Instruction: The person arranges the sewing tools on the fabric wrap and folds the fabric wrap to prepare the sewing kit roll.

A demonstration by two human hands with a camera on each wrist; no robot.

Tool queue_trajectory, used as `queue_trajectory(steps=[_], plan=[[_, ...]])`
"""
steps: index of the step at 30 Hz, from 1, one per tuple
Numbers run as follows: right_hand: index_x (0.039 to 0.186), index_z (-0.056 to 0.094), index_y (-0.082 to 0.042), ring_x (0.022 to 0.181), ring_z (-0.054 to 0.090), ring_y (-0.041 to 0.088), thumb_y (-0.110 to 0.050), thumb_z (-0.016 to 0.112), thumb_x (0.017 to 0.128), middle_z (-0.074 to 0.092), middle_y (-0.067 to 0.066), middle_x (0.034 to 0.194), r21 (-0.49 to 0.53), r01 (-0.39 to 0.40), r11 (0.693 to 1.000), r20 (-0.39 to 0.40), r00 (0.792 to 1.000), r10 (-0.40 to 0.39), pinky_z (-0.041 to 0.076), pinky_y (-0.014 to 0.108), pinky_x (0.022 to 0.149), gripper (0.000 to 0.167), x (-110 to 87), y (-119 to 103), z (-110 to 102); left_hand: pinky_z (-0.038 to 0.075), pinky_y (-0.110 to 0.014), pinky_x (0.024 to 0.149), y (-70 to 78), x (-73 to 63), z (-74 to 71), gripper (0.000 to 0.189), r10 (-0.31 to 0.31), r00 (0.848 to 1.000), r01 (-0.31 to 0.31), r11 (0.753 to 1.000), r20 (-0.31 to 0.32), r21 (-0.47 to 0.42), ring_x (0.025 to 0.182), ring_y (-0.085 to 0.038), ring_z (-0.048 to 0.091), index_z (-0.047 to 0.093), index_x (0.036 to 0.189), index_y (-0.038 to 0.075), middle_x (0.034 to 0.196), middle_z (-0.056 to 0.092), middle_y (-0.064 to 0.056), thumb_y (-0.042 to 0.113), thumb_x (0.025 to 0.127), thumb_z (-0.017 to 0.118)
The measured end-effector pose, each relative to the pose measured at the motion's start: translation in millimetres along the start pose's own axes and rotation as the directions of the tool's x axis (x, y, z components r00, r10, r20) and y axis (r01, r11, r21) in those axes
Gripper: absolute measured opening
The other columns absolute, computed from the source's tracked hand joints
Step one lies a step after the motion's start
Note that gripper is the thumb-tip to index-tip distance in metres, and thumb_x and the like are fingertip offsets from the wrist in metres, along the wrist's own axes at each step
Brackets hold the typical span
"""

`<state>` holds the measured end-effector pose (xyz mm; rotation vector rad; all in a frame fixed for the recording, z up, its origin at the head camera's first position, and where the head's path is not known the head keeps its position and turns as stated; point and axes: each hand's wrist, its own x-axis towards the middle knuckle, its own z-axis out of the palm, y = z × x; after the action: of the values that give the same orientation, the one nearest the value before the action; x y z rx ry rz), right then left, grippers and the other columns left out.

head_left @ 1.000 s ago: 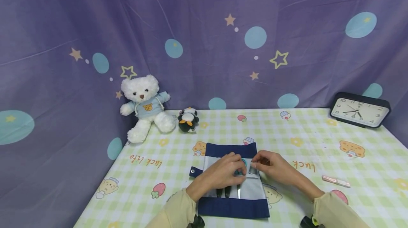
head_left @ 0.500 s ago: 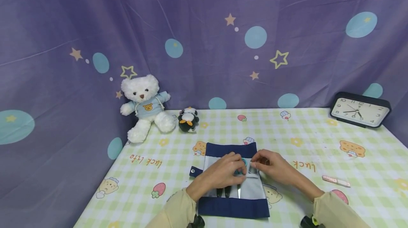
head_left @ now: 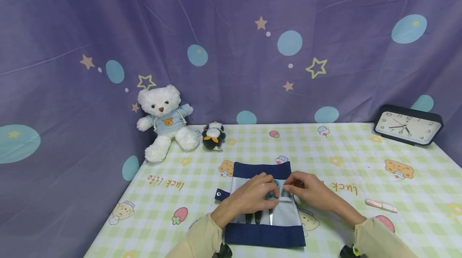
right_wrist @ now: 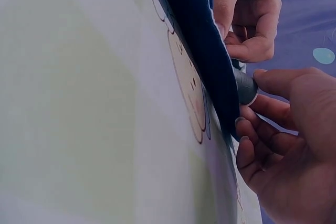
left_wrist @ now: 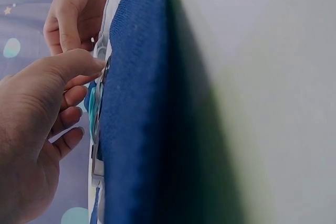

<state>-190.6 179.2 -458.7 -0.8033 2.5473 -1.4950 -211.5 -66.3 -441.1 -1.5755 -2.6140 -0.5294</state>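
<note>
A navy and pale grey tool roll lies unfolded on the table. Teal-handled scissors and black tools lie in it, partly covered by my left hand. The thumb and curled fingers of that hand pinch at a pale elastic band; the exact contact is partly hidden. My right hand holds a grey, round-ended thing between thumb and index finger, at the roll's right side by the band. Its kind cannot be made out.
A white teddy bear and a penguin toy sit at the back left. At the far right stands a black-framed clock. A small pink-and-white bar lies right of my right hand. A snap tab sticks out on the roll's left.
The grey thing and my right fingertips have shifted very slightly toward me, and the band stands out more. My left hand stays in place.
</note>
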Motion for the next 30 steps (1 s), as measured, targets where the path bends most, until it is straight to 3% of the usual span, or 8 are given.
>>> queue_trajectory(steps=[17, 30], plan=[[0.103, 0.07, -0.009, 0.078, 0.063, 0.015, -0.02, 0.064, 0.105, 0.066, 0.0, 0.092, -0.018, 0.008, 1.0, 0.008, 1.0, -0.007, 0.053, 0.029, 0.069, 0.012, -0.1, -1.6, -0.6, 0.036, -0.012, 0.078, -2.7, -0.8, 1.4, 0.007, -0.023, 1.0, 0.023, 0.997, 0.001, -0.072, 0.085, -0.004, 0.044, 0.075, 0.099, 0.018, 0.096, 0.058, 0.008, 0.024, 0.099, 0.072], [0.099, 0.07, -0.01, 0.072, 0.057, 0.009, -0.02, 0.064, 0.105, 0.063, -0.002, 0.088, -0.039, 0.035, 0.999, 0.009, 0.999, -0.035, 0.05, 0.028, 0.065, 0.013, 0.1, -0.6, 1.1, 0.036, -0.011, 0.078, -2.1, 0.1, 1.6, 0.005, -0.029, 1.0, 0.029, 0.998, -0.002, -0.061, 0.086, -0.004, 0.045, 0.075, 0.099, 0.019, 0.094, 0.059, 0.008, 0.024, 0.097, 0.074]])
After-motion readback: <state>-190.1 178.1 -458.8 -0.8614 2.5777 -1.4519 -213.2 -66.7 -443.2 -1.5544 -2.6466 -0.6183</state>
